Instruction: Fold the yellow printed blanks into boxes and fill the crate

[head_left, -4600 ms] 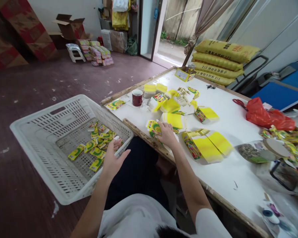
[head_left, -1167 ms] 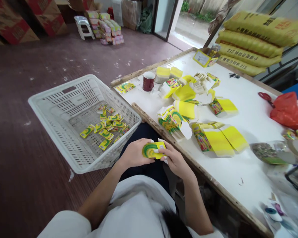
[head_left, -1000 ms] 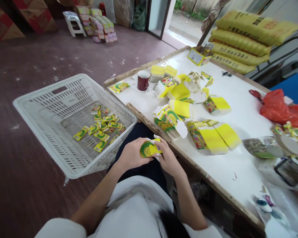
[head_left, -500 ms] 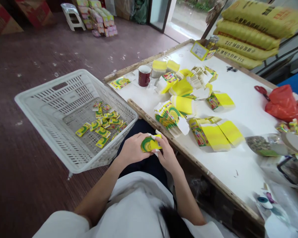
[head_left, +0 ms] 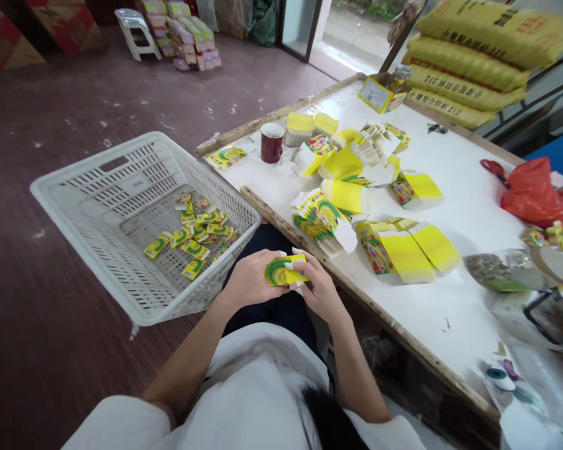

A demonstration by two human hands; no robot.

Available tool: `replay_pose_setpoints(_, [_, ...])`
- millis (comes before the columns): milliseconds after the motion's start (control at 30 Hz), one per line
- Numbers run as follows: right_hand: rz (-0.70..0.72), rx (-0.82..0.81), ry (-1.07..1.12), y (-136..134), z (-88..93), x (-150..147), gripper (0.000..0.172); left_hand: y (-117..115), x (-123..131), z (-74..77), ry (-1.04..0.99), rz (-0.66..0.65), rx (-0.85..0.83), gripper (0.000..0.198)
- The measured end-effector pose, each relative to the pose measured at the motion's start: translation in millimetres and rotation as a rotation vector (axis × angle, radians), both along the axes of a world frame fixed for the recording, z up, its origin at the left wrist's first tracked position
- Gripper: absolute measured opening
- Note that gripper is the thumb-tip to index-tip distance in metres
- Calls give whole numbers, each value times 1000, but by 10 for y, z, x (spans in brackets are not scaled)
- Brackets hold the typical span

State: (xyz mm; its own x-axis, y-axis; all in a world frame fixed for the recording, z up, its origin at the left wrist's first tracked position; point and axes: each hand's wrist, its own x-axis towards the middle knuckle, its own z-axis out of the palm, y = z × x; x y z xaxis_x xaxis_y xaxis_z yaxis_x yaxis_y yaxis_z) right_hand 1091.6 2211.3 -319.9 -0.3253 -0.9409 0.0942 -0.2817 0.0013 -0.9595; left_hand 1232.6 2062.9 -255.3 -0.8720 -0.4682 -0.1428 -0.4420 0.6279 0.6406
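Over my lap, my left hand point(head_left: 254, 279) grips the left end of a small yellow and green packet point(head_left: 278, 272). My right hand point(head_left: 318, 286) pinches the packet's right end, its fingers bent across the yellow face. White coverings show on some fingertips. To the left, a white plastic basket point(head_left: 138, 178) holds several similar packets point(head_left: 194, 249) on its bottom. A fanned stack of printed cartons point(head_left: 319, 215) lies at the near edge of the white table point(head_left: 455, 312), just beyond my right hand.
On the table stand a maroon mug point(head_left: 271, 145), yellow carton stacks point(head_left: 406, 253), red scissors point(head_left: 491, 167), a red plastic bag point(head_left: 535, 194) and a jar lying on its side point(head_left: 490, 272). Yellow sacks point(head_left: 469, 75) are piled behind. A white stool point(head_left: 138, 39) is on the floor.
My right fingers have shifted on the packet, and more of its yellow right end shows. Both hands still hold it in about the same place.
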Motion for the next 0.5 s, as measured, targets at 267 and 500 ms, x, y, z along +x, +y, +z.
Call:
replay_pose_setpoints(267, [-42,-40,-11,-34,-21,27,40,-70,-75,-3,53,-26,-10,57])
replay_pose_setpoints(500, [-233,10,8,-157,-100,131,78,-72,59,-177,168,263,37,61])
